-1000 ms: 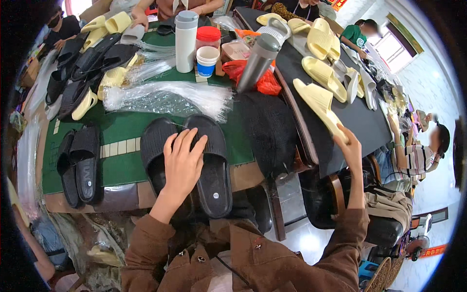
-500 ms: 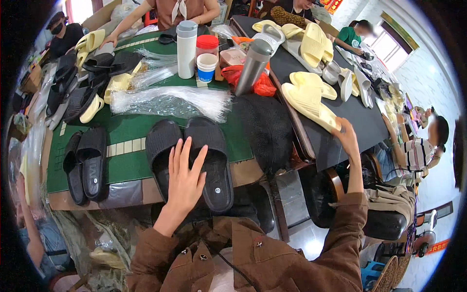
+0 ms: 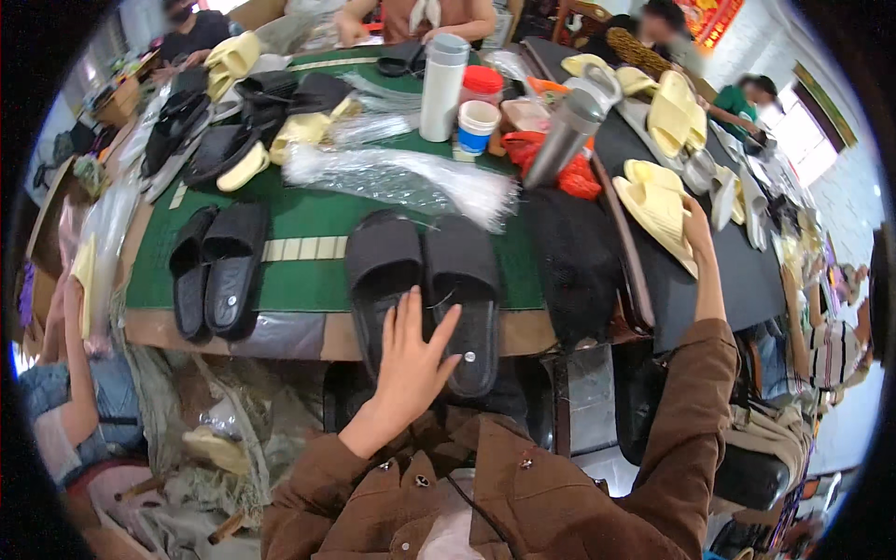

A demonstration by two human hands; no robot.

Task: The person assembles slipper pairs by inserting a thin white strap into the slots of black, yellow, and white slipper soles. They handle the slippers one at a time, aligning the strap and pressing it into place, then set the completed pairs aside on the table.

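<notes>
Left hand [image 3: 408, 362] lies spread over black slippers [image 3: 385, 254]; right hand [image 3: 698, 230] grips yellow slipper [image 3: 659, 211], two o'clock: likely light, pliant; grasp sole edge.

Before us, 2 slippers [image 3: 464, 247] lie side by side at the near edge of our table [image 3: 336, 333], with 2 further slippers [image 3: 233, 247] to their left and a bundle of strips [image 3: 397, 182] behind them. Behind the bundle's right end we see a cup [image 3: 477, 127] between 2 bottles [image 3: 442, 93], and beyond the bundle to the left a pile of footwear [image 3: 224, 149]. To our right, more slippers [image 3: 653, 201] lie on an adjoining table [image 3: 733, 289].
</notes>
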